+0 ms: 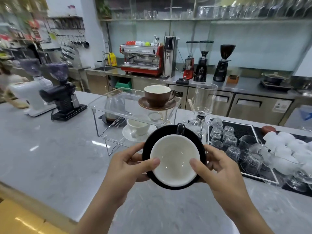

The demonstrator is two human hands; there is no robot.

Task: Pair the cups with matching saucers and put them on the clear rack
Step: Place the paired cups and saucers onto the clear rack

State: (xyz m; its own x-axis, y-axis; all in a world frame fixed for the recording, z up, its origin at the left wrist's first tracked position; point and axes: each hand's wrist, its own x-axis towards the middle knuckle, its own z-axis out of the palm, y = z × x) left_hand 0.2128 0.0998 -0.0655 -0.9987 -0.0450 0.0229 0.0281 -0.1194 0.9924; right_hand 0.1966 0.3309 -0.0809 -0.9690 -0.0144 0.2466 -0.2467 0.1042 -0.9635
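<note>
A black cup (173, 159) with a white inside sits on a black saucer (194, 137), held above the counter. My left hand (128, 162) grips the saucer's left edge, thumb on the cup's rim. My right hand (219, 168) grips the right edge the same way. The cup's handle points away from me. On top of the clear rack (118, 102) stands a brown cup (157, 95) on a brown saucer (145, 103). A white cup (137, 127) on a white saucer (130, 135) rests on the counter beneath the rack's right side.
A glass siphon brewer (203, 105) stands right of the rack. A black mat (239, 129) with several upturned glasses lies at the right. Two grinders (64, 97) stand at the left on the marble counter (50, 149). A glass server sits under the rack.
</note>
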